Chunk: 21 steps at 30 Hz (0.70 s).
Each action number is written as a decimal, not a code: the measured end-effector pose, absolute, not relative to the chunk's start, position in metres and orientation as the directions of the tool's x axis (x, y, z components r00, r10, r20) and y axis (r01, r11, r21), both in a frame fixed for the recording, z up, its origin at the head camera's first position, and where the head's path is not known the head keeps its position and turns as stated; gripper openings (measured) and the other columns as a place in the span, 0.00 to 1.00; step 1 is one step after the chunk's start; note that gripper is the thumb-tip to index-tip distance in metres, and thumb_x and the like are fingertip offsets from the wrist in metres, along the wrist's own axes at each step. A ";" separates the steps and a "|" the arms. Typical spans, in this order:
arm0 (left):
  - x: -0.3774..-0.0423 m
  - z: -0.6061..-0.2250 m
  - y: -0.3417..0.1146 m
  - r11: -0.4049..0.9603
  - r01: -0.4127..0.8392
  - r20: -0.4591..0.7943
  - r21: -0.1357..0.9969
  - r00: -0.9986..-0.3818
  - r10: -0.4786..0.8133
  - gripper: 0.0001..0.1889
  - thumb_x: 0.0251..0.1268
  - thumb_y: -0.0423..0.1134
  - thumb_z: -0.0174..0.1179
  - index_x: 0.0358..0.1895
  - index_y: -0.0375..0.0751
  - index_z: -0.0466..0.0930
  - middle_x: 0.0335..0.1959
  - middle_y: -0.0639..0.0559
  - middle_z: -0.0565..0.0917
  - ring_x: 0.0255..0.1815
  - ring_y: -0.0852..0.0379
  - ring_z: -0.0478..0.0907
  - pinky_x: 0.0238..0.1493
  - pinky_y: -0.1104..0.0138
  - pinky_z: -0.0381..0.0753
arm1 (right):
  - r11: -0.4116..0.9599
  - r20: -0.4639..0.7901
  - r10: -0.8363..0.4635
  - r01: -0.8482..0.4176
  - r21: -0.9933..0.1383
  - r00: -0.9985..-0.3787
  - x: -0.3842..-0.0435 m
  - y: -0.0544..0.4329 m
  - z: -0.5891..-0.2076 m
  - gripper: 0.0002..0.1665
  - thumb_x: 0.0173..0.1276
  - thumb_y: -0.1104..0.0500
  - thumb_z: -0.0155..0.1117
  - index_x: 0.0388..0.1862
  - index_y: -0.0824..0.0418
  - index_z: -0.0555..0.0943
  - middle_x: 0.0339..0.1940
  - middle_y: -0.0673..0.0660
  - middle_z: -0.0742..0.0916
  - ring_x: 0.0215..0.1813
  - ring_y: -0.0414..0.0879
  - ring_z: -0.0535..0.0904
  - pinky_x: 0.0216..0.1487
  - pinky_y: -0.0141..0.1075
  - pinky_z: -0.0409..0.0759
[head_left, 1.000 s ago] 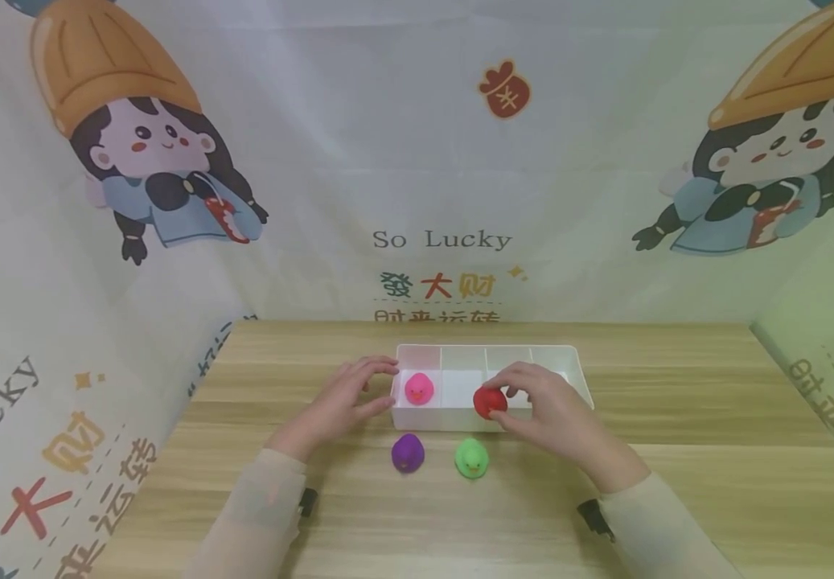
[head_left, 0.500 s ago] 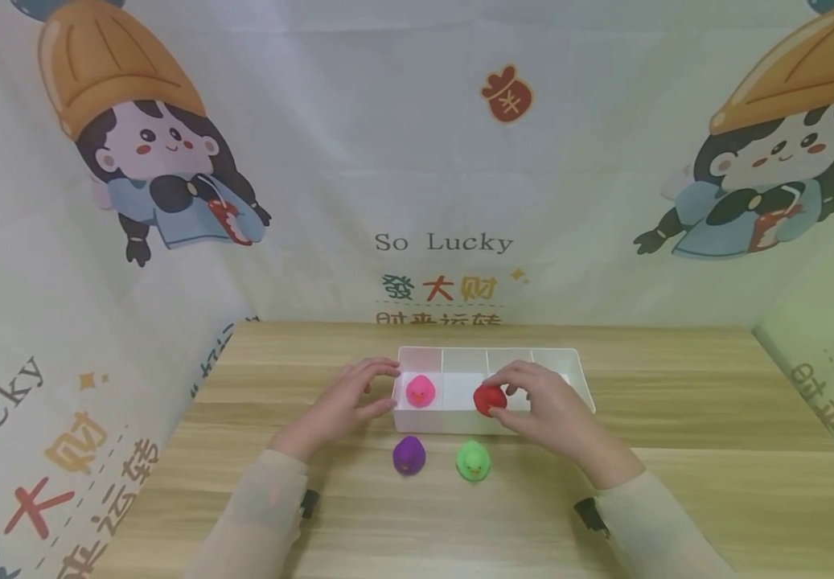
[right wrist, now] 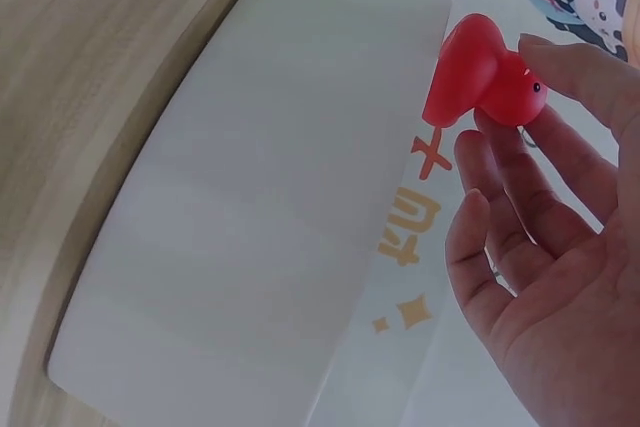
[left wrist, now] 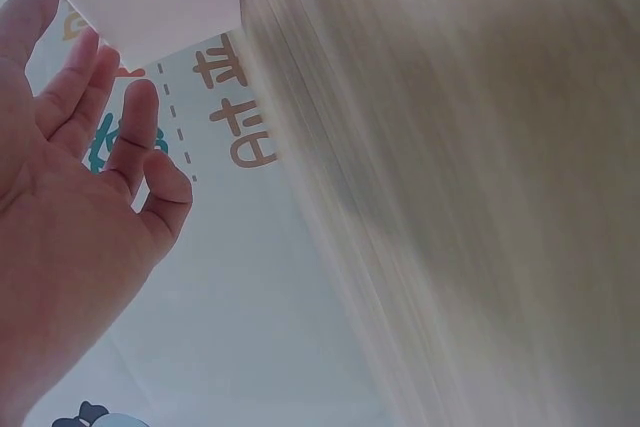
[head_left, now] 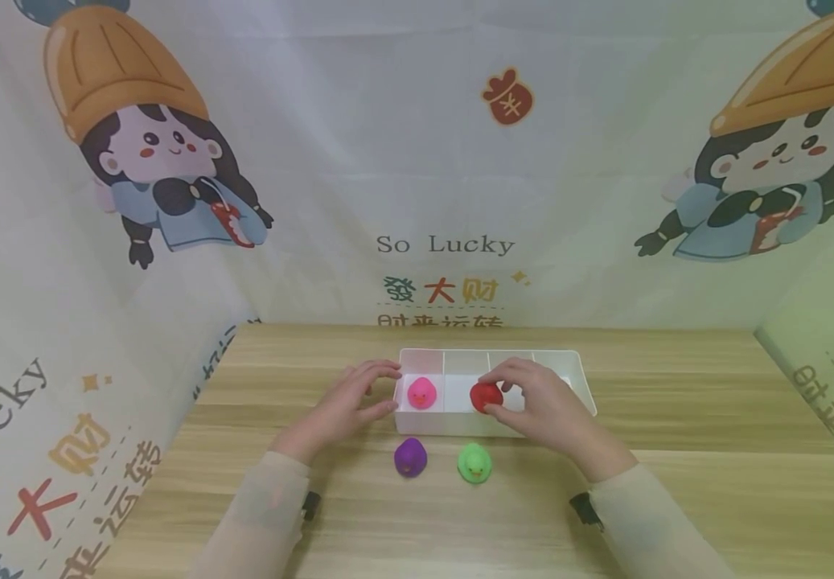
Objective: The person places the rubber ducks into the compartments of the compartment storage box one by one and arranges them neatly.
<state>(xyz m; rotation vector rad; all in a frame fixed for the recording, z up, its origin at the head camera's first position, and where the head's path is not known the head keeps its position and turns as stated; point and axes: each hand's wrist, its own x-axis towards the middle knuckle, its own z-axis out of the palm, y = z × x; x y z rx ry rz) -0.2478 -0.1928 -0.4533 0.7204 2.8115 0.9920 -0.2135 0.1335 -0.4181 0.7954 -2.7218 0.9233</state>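
My right hand [head_left: 543,406] pinches a red rubber duck [head_left: 486,396] between thumb and fingers, over the second and third compartments of a white divided box [head_left: 431,424]. In the right wrist view, the red duck [right wrist: 470,72] is held by its head, its base pointing towards the box's long wall [right wrist: 250,177]. At the box's left end rests my left hand [head_left: 344,402], fingers and thumb spread along the rim. The left wrist view has its fingertips [left wrist: 75,67] at the edge of the box. A pink rubber duck [head_left: 422,393] sits in the leftmost compartment.
On the wooden table [head_left: 677,402], a purple rubber duck [head_left: 410,458] and a green rubber duck [head_left: 474,464] stand just in front of the box. A printed cloth backdrop [head_left: 330,161] rises behind the table and along both sides.
My right hand has shifted the red duck slightly left and back over the box. The left hand and the other ducks keep their places relative to the box.
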 end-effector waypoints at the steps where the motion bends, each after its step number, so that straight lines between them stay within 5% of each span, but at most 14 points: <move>1: -0.248 -0.454 -0.193 0.680 0.402 0.079 0.614 -0.888 0.453 0.25 0.73 0.44 0.65 0.70 0.46 0.73 0.78 0.51 0.69 0.65 0.39 0.74 0.65 0.47 0.77 | 0.670 0.307 -0.437 -0.534 -0.515 -0.845 -0.214 0.133 -0.418 0.18 0.62 0.59 0.78 0.51 0.55 0.87 0.47 0.49 0.88 0.46 0.49 0.83 0.50 0.45 0.85; 21: -0.245 -0.452 -0.191 0.671 0.404 0.088 0.622 -0.887 0.452 0.24 0.73 0.42 0.65 0.69 0.46 0.74 0.77 0.50 0.70 0.64 0.39 0.74 0.64 0.47 0.77 | 0.692 0.257 -0.435 -0.503 -0.518 -0.863 -0.227 0.125 -0.419 0.20 0.64 0.56 0.78 0.55 0.54 0.86 0.45 0.47 0.88 0.49 0.50 0.83 0.51 0.43 0.82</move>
